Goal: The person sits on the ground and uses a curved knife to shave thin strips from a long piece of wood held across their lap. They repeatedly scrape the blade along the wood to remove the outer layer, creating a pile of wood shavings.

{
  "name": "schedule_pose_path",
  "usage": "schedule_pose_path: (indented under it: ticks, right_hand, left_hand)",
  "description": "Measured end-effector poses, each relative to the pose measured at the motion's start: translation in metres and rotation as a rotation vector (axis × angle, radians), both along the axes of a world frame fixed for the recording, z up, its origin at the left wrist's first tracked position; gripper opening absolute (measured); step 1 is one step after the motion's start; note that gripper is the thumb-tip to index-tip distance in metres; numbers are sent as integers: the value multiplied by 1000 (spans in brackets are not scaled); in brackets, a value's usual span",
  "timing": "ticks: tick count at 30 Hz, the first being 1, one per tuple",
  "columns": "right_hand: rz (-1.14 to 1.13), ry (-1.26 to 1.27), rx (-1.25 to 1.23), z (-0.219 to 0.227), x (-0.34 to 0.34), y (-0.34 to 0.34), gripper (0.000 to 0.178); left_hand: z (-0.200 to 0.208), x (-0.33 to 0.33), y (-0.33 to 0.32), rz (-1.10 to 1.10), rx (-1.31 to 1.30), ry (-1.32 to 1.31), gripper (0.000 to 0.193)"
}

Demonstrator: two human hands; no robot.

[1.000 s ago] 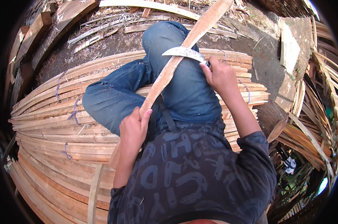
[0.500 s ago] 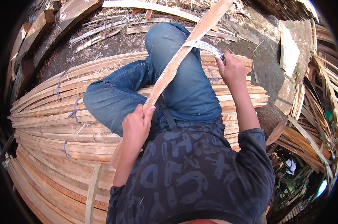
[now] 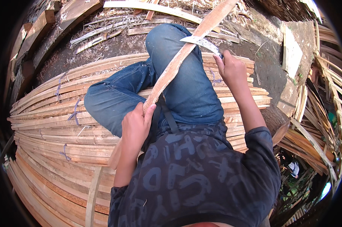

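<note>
A long, rough-edged wooden slat (image 3: pixel 170 70) slants across my raised right thigh, its far end reaching up past the knee. My left hand (image 3: pixel 136 123) is closed round its near part, close to my lap; the slat's tail shows again below the wrist. In my right hand (image 3: pixel 232 69) is the dark handle of a curved knife (image 3: pixel 203 43), fingers wrapped round it. The pale blade lies across the slat just beyond its middle, its tip sticking out past the left edge. Whether the edge bites into the wood cannot be made out.
Bundles of thin wooden strips (image 3: pixel 54 109), tied with purple string, lie beneath and left of me. Thick beams (image 3: pixel 61 32) stand at the far left. Shavings and loose strips (image 3: pixel 152 5) cover the ground ahead. To the right are a log end (image 3: pixel 281 133) and piled offcuts (image 3: pixel 311 149).
The knife has slid a little farther along the slat, and more of its tip now pokes out on the left. My left hand and the slat's near end have shifted slightly left.
</note>
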State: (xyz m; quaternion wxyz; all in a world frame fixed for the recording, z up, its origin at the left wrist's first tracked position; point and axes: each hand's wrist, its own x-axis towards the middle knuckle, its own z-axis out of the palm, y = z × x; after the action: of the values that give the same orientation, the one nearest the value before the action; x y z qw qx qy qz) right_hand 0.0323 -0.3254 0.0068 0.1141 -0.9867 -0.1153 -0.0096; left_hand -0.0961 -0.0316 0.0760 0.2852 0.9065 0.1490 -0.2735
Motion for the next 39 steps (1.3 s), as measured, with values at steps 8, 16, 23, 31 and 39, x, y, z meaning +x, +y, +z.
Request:
schedule_pose_path:
  ticks: [8, 16, 23, 31, 39]
  right_hand:
    - [7, -96, -38, -15, 22, -17, 38]
    - [112, -94, -43, 7, 26, -11, 33]
    - [7, 52, 204, 5, 12, 15, 33]
    - [-289, 1334, 1245, 31, 20, 13, 22]
    - [-341, 472, 864, 20, 12, 14, 28]
  left_hand:
    - [3, 0, -2, 7, -26, 22, 47]
    - [-5, -8, 1, 72, -107, 5, 46]
    - [-11, 0, 0, 68, -118, -20, 45]
    - [-31, -13, 42, 67, -174, -74, 44]
    - [-40, -23, 52, 100, -238, -52, 42]
